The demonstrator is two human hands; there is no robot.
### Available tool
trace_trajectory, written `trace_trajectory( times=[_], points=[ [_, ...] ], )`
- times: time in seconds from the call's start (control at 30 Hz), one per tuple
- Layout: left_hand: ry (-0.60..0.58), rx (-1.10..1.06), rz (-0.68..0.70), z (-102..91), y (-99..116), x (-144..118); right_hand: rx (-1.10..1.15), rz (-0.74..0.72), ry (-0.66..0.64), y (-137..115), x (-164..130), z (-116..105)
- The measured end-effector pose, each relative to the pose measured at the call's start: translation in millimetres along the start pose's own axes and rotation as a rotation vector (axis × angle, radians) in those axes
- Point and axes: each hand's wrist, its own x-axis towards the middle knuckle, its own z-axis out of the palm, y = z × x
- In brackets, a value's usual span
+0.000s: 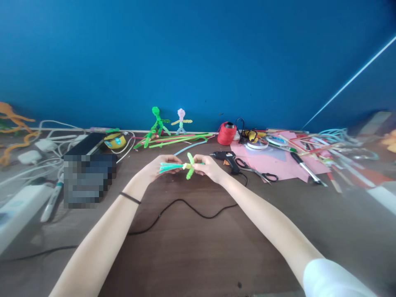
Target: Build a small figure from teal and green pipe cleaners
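Head view: I see a bundle of pipe cleaners (182,166) — teal strands with a lime twist — held above the brown surface (198,247). My left hand (159,167) has its grip clamped on the teal end; my right hand (208,165) pinches the lime end. Just beyond lie a black glue gun (227,158) and scissors (256,171).

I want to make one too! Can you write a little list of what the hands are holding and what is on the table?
left hand: grips the green pipe cleaner bundle
right hand: pinches the same bundle at its yellow-green twisted part
behind the hands: green pipe cleaner figure, pale figure, loose pipe cleaners
right of the hands: glue gun, scissors, red spool, pink paper
surface: brown table
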Motion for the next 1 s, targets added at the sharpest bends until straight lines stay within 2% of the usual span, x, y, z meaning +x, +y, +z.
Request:
trace_trajectory(
  times=[0.03, 0.1, 0.23, 0.27, 0.33, 0.43, 0.53, 0.8, 1.0],
  points=[
    [0.015, 0.002, 0.006, -0.8, 0.9, -0.5, -0.045, -0.010, 0.021, 0.1, 0.2, -0.6],
    [0.117, 0.024, 0.072, -3.5, 2.7, -0.9, -0.166, -0.036, 0.070, 0.7, 0.7, -1.3],
    [0.484, 0.134, 0.253, -7.5, 9.2, -2.5, -0.361, -0.089, 0.215, 4.3, 1.6, -0.2],
    [0.538, 0.170, 0.272, -6.6, 11.3, -3.6, -0.379, -0.097, 0.248, 5.5, 1.8, 0.1],
    [0.490, 0.235, 0.229, -1.6, 15.0, -6.4, -0.396, -0.108, 0.306, 7.9, 2.1, 0.4],
    [0.268, 0.305, 0.122, 11.2, 17.0, -10.1, -0.410, -0.119, 0.363, 10.0, 2.2, 0.3],
    [0.170, 0.273, 0.092, 21.7, 14.6, -9.8, -0.412, -0.124, 0.367, 9.1, 1.7, 0.5],
    [0.075, 0.124, 0.017, 24.0, 3.2, -0.6, -0.378, -0.100, 0.367, 2.9, 1.4, 1.0],
    [0.038, 0.038, 0.010, 28.5, -2.2, -0.5, -0.104, -0.059, 0.317, 6.5, 4.0, -1.2]
  ],
)
